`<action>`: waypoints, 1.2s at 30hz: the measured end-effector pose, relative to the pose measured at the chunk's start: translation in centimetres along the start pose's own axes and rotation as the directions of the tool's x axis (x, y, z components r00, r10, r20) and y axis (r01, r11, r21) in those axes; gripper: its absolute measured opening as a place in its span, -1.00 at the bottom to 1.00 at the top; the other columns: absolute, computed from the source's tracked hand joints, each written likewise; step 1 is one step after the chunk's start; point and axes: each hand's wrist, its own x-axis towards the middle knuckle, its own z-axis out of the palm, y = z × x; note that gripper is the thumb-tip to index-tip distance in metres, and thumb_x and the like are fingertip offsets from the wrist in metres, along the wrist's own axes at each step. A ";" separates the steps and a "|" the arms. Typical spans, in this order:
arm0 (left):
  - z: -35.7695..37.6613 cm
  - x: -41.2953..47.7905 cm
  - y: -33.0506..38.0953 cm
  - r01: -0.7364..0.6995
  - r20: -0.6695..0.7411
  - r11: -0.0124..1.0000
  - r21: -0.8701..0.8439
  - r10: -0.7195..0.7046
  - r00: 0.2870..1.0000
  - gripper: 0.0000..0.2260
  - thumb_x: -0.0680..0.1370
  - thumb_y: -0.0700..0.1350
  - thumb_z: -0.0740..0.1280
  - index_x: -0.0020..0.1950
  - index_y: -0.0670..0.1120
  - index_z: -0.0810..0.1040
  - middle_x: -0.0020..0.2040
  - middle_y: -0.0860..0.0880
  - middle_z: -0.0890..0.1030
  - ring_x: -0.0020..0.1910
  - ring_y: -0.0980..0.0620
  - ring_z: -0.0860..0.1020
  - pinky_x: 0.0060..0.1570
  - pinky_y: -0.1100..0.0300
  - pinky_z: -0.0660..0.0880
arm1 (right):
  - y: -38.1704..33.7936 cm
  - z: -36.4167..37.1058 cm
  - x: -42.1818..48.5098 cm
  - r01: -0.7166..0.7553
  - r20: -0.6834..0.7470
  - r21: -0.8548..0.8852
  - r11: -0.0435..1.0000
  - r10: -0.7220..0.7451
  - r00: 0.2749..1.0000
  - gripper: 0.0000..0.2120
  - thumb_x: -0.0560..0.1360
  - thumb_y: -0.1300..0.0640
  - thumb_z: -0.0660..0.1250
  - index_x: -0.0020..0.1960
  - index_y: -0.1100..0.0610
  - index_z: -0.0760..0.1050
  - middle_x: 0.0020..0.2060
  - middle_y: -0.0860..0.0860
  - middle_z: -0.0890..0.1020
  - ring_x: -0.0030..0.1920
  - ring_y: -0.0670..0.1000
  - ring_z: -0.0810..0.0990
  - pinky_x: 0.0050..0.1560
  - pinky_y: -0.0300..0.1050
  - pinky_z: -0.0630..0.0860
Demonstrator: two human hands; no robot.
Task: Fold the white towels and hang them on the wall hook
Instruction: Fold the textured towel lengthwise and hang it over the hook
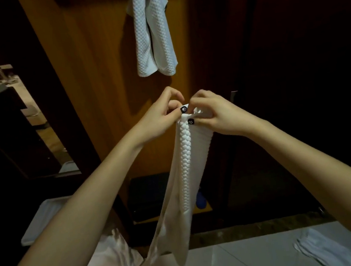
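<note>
My left hand (163,116) and right hand (215,116) were side by side, thumbs nearly touching. Both pinched the top edge of a white waffle towel (188,165), fingers curled on the cloth. Its long axis ran vertical: top end at my fingertips, the rest hanging straight below them, lower end near the white surface (244,263). Above my hands, well apart, a second white towel (152,34) hung doubled against the wood panel (99,76). A third towel (321,249) lay on that surface, lower right.
</note>
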 end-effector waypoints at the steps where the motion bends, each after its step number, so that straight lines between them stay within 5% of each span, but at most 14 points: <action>1: -0.3 -0.1 0.0 0.018 -0.050 1.000 -0.014 -0.019 0.999 -0.89 0.58 -0.20 0.24 0.04 0.00 0.39 -0.35 0.14 0.49 -0.27 0.05 0.45 -0.19 0.09 0.38 | -0.3 0.0 0.3 0.004 -0.016 0.000 1.000 -0.004 1.000 -0.85 0.53 0.10 0.35 0.09 0.09 0.54 0.09 0.04 0.49 0.14 0.02 0.45 0.28 0.12 0.36; 5: -0.5 -1.3 -0.4 0.077 -0.167 0.967 -0.244 -0.120 0.979 -0.89 0.58 -0.19 0.31 0.07 -0.03 0.46 -0.12 0.08 0.62 -0.07 0.15 0.59 -0.02 0.32 0.50 | -0.9 0.0 1.8 -0.004 -0.134 -0.032 0.999 0.000 0.991 -0.92 0.50 0.14 0.37 -0.01 0.09 0.55 -0.10 0.00 0.50 -0.05 0.02 0.50 0.08 0.06 0.45; 8: 0.0 -2.2 -1.0 0.074 -0.199 0.950 -0.303 -0.139 0.970 -0.81 0.51 -0.23 0.39 0.09 -0.04 0.52 0.03 -0.02 0.61 0.07 0.05 0.57 0.12 0.17 0.50 | -1.2 0.3 2.8 -0.016 -0.183 -0.045 0.999 0.007 0.983 -0.90 0.49 0.07 0.40 -0.05 0.10 0.58 -0.18 -0.08 0.48 -0.07 0.02 0.52 -0.05 0.00 0.47; 11: 0.3 -2.5 -1.6 0.054 -0.283 0.957 -0.284 -0.137 0.949 -0.82 0.50 -0.24 0.40 0.02 0.01 0.59 -0.05 0.03 0.63 -0.03 0.12 0.58 0.01 0.25 0.52 | -1.5 0.2 3.7 -0.042 -0.109 -0.039 0.998 0.037 0.993 -0.80 0.46 -0.07 0.42 -0.11 0.06 0.57 -0.19 -0.11 0.49 -0.10 -0.04 0.51 -0.10 -0.06 0.49; 15: -0.1 -2.6 -2.6 0.055 -0.396 0.914 -0.402 -0.228 0.890 -0.83 0.54 -0.25 0.32 0.03 -0.01 0.60 -0.06 0.05 0.67 -0.07 0.15 0.63 -0.11 0.29 0.54 | 0.2 -1.5 3.6 -0.114 0.040 -0.252 0.961 0.128 0.991 -0.58 0.41 -0.24 0.38 -0.26 0.14 0.51 -0.30 0.01 0.52 -0.28 0.02 0.50 -0.33 -0.06 0.41; 18: -0.2 -2.4 -2.6 0.088 -0.404 0.919 -0.383 -0.252 0.879 -0.86 0.57 -0.24 0.28 0.00 -0.02 0.57 -0.12 0.05 0.64 -0.19 0.22 0.62 -0.22 0.34 0.50 | 1.5 -1.4 2.3 -0.182 0.079 -0.079 0.980 0.188 0.979 -0.71 0.42 -0.13 0.45 -0.25 0.08 0.52 -0.40 -0.08 0.53 -0.41 -0.13 0.45 -0.42 -0.20 0.33; 21: -0.2 -2.0 -2.0 0.080 -0.444 0.955 -0.285 -0.205 0.872 -0.89 0.59 -0.19 0.26 -0.05 0.01 0.49 -0.13 0.08 0.59 -0.24 0.30 0.57 -0.28 0.38 0.48 | 1.4 -0.6 2.3 -0.171 -0.072 0.134 0.976 0.181 0.981 -0.72 0.43 -0.01 0.48 -0.35 -0.01 0.44 -0.47 -0.17 0.47 -0.46 -0.23 0.40 -0.43 -0.28 0.28; 25: -1.4 -1.2 -0.3 -0.021 -0.552 0.981 -0.191 -0.090 0.829 -0.97 0.61 -0.14 0.25 -0.02 -0.06 0.42 -0.06 0.03 0.56 -0.07 0.16 0.56 -0.05 0.12 0.55 | 0.5 -0.3 3.0 -0.008 -0.328 0.451 0.893 0.174 0.928 -0.80 0.45 0.13 0.47 -0.05 0.04 0.45 -0.18 -0.15 0.57 -0.26 -0.21 0.56 -0.28 -0.27 0.50; 27: -1.8 -0.7 0.7 -0.032 -0.603 0.986 -0.163 -0.074 0.794 -0.95 0.61 -0.16 0.25 0.03 -0.12 0.41 0.01 -0.12 0.58 0.03 -0.05 0.56 0.05 -0.05 0.53 | -0.4 0.3 2.9 0.144 -0.444 0.574 0.806 0.159 0.882 -0.54 0.49 0.17 0.43 0.31 0.00 0.34 0.15 -0.06 0.55 -0.06 -0.12 0.64 -0.11 -0.21 0.59; 30: -2.6 0.0 2.0 -0.029 -0.643 0.979 -0.204 -0.112 0.758 -0.94 0.62 -0.19 0.23 0.06 -0.15 0.40 0.07 -0.26 0.56 0.05 -0.20 0.56 0.08 -0.14 0.50 | -1.3 2.5 1.8 0.279 -0.499 0.606 0.745 0.083 0.863 -0.24 0.56 0.20 0.34 0.53 -0.19 -0.03 0.23 0.14 0.56 0.13 0.09 0.63 0.10 -0.03 0.60; 33: -3.7 0.5 2.9 -0.089 -0.620 0.944 -0.319 -0.137 0.772 -0.97 0.62 -0.21 0.23 0.05 -0.15 0.41 -0.04 -0.12 0.56 -0.10 0.05 0.58 -0.05 0.08 0.56 | -1.5 5.0 0.7 0.278 -0.518 0.588 0.760 0.089 0.851 -0.14 0.55 0.24 0.35 0.49 -0.35 -0.12 0.39 0.16 0.41 0.25 0.03 0.57 0.19 -0.06 0.55; 36: -4.4 1.4 3.5 -0.134 -0.605 0.912 -0.388 -0.142 0.784 -0.99 0.62 -0.23 0.22 0.02 -0.13 0.42 -0.11 -0.03 0.56 -0.24 0.21 0.58 -0.21 0.30 0.53 | -2.1 6.4 0.7 0.188 -0.449 0.685 0.704 0.205 0.870 -0.09 0.50 0.20 0.42 0.54 -0.18 -0.15 0.34 -0.11 0.48 0.28 -0.09 0.53 0.22 -0.11 0.53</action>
